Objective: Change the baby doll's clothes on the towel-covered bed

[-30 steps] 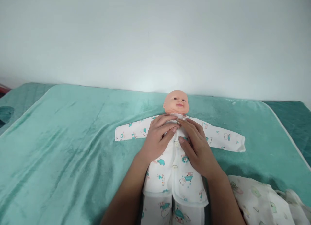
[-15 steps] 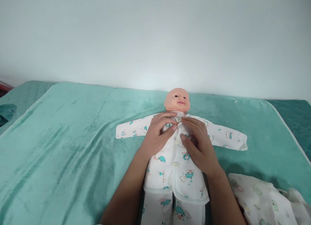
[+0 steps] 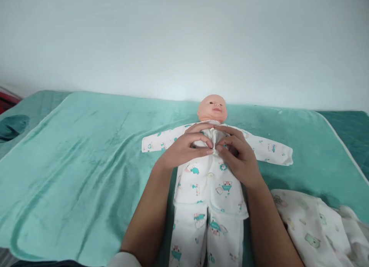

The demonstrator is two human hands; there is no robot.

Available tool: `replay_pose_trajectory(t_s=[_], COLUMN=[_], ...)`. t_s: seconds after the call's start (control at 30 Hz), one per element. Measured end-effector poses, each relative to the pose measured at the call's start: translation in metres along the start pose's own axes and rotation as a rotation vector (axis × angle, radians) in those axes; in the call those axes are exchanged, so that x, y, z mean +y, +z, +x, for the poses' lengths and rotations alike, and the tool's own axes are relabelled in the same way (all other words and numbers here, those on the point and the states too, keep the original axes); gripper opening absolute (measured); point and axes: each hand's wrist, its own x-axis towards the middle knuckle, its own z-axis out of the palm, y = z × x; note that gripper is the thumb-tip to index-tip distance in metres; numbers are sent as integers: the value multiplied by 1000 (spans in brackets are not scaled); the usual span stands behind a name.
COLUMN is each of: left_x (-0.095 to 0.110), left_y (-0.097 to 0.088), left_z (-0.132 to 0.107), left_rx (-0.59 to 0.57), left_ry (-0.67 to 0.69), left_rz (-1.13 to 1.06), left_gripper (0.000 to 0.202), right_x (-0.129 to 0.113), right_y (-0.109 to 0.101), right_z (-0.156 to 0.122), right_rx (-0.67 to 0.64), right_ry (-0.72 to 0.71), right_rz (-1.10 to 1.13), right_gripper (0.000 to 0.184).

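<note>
Head camera view, looking down at a bed. The person's left hand (image 3: pixel 184 149) and right hand (image 3: pixel 239 159) meet over the chest of a peach-coloured plastic baby doll (image 3: pixel 212 108) that lies on its back, head towards the wall. Both hands are curled nearly closed. The thumb and fingertips of each pinch one front edge of the doll's white cotton baby jacket printed with teal pictures (image 3: pixel 211 180), just below the collar, and the two sets of fingertips touch each other at the middle opening. A little fabric is bunched up between them.

The jacket is on the doll, with its long sleeves spread flat to either side of the hands. The lower front, with small white buttons (image 3: pixel 211 175), lies closed between the person's forearms. Matching white printed trousers (image 3: pixel 201 232) run from the jacket hem to the bottom edge of the picture.

The doll rests on a teal plush blanket with a pale edge (image 3: pixel 72 163), spread over a darker teal quilted cover (image 3: pixel 346 124). A crumpled white garment with pale green prints (image 3: pixel 311 228) lies on the blanket beside the right forearm.
</note>
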Motion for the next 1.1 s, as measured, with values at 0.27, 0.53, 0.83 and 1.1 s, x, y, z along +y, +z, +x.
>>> replay_pose_trajectory(t_s=[0.27,0.53,0.83,1.1], left_x=[-10,-13,-3,14], left_y=[32,39,38,53], left_z=[-24,-34,-27,-19], left_rx=[228,275,326,435], left_ry=[19,75,32,9], left_rz=[-43,62,78,226], left_gripper=[19,25,15,10], right_x=[0,-6,-9,-9], right_y=[11,16,11,11], right_z=[-20,-36,-32,-31], right_rx=[156,262,199,205], right_ry=[43,-6,-164,-98], right_rz=[91,8,-140,-70], right_gripper=[16,18,26,26])
